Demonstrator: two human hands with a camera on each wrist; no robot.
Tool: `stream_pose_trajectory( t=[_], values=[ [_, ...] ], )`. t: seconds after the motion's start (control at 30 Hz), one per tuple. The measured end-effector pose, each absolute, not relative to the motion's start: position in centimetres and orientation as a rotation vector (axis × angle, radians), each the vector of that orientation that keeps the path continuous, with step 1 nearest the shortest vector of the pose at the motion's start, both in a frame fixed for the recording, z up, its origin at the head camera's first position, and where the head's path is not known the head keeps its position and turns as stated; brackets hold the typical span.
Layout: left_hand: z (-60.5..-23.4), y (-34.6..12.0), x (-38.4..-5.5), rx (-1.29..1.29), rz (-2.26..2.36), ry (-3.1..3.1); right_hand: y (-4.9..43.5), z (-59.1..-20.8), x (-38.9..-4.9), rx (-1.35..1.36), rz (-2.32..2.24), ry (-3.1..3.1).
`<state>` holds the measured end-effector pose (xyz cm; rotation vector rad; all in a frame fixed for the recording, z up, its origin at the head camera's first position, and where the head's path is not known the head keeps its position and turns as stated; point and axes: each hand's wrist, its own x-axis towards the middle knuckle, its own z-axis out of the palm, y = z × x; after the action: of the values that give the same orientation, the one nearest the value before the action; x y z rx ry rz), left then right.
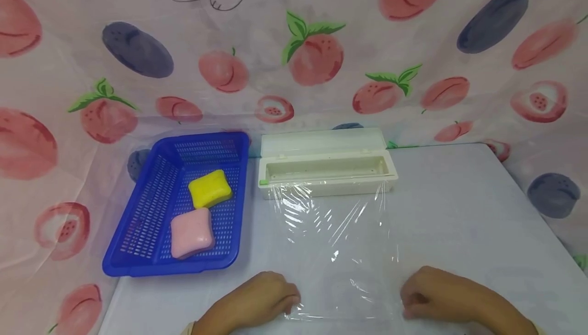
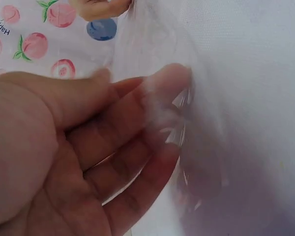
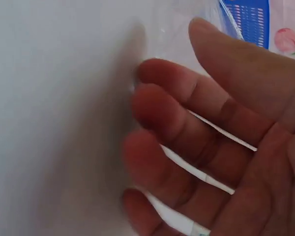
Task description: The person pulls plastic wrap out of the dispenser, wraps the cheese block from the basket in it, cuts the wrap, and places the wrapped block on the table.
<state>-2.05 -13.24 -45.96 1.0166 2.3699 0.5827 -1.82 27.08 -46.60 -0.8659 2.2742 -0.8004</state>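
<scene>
1. At twelve o'clock, an open white box (image 1: pixel 328 188); clear film (image 1: pixel 337 253) stretches from it toward six.
2. Left hand (image 1: pixel 262 299), eight o'clock — fingers loosely bent, film over their tips; whether it pinches, I can't tell.
3. Right hand (image 1: pixel 441 295), four o'clock, by the film's edge — fingers half-bent, thumb apart, gripping nothing I can see.
4. Ten o'clock: blue basket (image 1: pixel 184 269), yellow bar (image 1: pixel 210 189) and pink bar (image 1: pixel 192 233) inside.
</scene>
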Motion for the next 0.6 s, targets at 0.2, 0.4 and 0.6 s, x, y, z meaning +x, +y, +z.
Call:
stream_pose_trajectory(
  t=[0.2, 0.4, 0.6],
  values=[
    [-46.1, -12.8, -2.1, 1.038, 0.61, 2.621, 26.6, -46.1, -2.8, -0.991, -0.704, 2.722],
    [-46.9, -12.2, -2.1, 1.013, 0.331, 2.872, 24.4, -46.6, -3.0, -0.889, -0.419, 2.949],
    [-47.1, -12.2, -2.0, 0.885, 0.234, 2.78, 24.0, -47.7, -3.1, -0.723, -0.271, 2.777]
  ],
)
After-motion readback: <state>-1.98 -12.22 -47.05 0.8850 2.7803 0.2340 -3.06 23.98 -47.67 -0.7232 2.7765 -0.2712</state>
